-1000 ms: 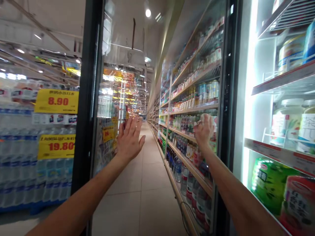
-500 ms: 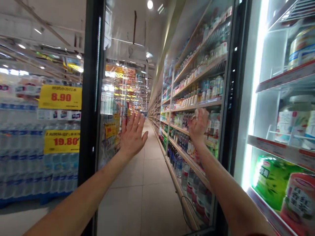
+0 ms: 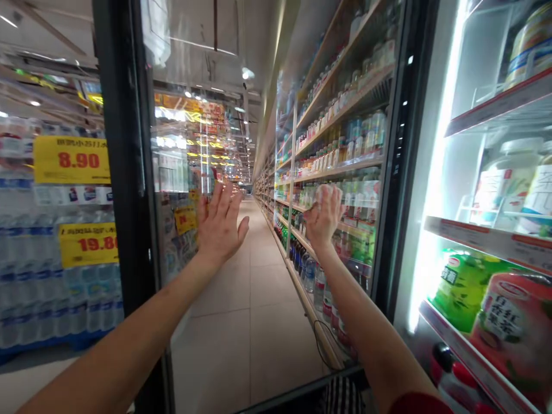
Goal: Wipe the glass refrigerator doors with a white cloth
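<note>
Your left hand (image 3: 219,227) lay splayed, empty, against the glass door (image 3: 267,230) — probably steadying it — while your right hand (image 3: 324,218) curled its fingers over an apparent pale wad (image 3: 330,192).

HEAD | spreading left grip (image 3: 219,221) flat on black-framed glass door (image 3: 125,149) | bending right grip (image 3: 324,215) at same pane, too blurred to read | showing bottle-lined shelves (image 3: 340,160) in glass, tiled floor (image 3: 224,345) below | stacking water bottles (image 3: 47,287) under yellow price signs (image 3: 71,160), far left | keeping green pack (image 3: 463,282) left of red pack (image 3: 513,333) in lit cooler (image 3: 487,238), near right
</note>
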Action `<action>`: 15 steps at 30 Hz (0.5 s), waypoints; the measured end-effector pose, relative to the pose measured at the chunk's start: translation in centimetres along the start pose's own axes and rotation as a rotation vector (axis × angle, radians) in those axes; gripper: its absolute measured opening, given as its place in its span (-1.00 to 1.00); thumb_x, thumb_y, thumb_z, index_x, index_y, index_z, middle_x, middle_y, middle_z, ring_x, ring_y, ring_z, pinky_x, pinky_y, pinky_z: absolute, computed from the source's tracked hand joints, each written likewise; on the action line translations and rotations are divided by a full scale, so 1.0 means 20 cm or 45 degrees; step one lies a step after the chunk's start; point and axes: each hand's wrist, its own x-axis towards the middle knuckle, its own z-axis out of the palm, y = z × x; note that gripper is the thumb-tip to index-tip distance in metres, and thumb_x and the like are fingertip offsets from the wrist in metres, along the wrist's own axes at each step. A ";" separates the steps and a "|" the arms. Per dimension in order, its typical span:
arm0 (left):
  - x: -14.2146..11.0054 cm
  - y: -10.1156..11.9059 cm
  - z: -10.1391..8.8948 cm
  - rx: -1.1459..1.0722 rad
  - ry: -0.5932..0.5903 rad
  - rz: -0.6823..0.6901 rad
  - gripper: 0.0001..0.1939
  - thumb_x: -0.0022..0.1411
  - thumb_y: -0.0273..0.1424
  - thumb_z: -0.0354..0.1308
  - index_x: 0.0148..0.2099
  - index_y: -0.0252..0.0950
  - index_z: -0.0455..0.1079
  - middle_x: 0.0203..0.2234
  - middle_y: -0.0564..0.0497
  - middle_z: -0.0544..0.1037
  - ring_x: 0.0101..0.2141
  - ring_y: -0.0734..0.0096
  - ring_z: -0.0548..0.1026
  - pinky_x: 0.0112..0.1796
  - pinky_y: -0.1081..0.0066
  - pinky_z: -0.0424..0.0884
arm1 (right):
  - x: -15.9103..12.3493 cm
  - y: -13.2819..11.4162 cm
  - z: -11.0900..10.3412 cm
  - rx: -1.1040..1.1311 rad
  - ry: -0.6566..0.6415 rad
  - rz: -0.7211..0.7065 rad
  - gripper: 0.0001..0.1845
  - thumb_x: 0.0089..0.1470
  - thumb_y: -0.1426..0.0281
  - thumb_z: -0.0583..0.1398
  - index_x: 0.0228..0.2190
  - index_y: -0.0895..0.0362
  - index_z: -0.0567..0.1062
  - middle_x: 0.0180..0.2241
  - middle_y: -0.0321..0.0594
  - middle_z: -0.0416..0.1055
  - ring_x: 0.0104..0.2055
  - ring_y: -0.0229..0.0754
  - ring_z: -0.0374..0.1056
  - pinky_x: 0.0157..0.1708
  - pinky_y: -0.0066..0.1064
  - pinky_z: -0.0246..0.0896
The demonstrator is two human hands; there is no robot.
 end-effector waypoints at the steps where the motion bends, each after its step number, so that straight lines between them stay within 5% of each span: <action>1: 0.00 0.00 0.00 0.004 0.001 0.003 -0.42 0.18 -0.29 -0.06 0.24 -0.23 -0.03 0.22 -0.08 0.00 0.22 0.20 -0.09 0.17 0.07 -0.27 | -0.04 -0.05 0.00 0.020 -0.081 -0.159 -0.42 0.04 0.41 -0.08 0.14 0.08 0.09 0.19 -0.10 0.03 0.26 -0.04 -0.17 0.16 0.00 -0.22; 5: -0.01 0.00 0.00 0.046 0.016 0.034 -0.43 0.19 -0.29 -0.06 0.23 -0.26 -0.01 0.22 -0.10 0.02 0.22 0.23 -0.09 0.17 0.10 -0.25 | -0.07 -0.08 -0.02 0.028 -0.331 -0.658 -0.44 0.03 0.41 -0.03 0.10 -0.01 0.15 0.16 -0.24 0.09 0.26 -0.15 -0.15 0.21 -0.08 -0.30; 11: -0.03 0.00 -0.01 0.052 -0.017 0.036 -0.43 0.18 -0.31 -0.05 0.23 -0.26 0.00 0.21 -0.12 0.03 0.22 0.22 -0.09 0.17 0.08 -0.23 | 0.11 0.03 0.00 -0.061 -0.014 0.130 -0.41 0.05 0.44 -0.13 0.15 0.17 0.06 0.18 -0.02 0.01 0.25 0.03 -0.14 0.13 0.11 -0.23; 15: -0.02 0.00 -0.02 0.003 -0.005 0.006 -0.47 0.18 -0.32 -0.05 0.21 -0.24 0.04 0.20 -0.11 0.07 0.22 0.22 -0.06 0.16 0.06 -0.21 | -0.01 -0.19 0.02 0.012 -0.261 -0.311 -0.38 0.04 0.41 -0.06 0.16 0.07 0.03 0.21 -0.15 -0.04 0.28 -0.05 -0.26 0.19 -0.01 -0.29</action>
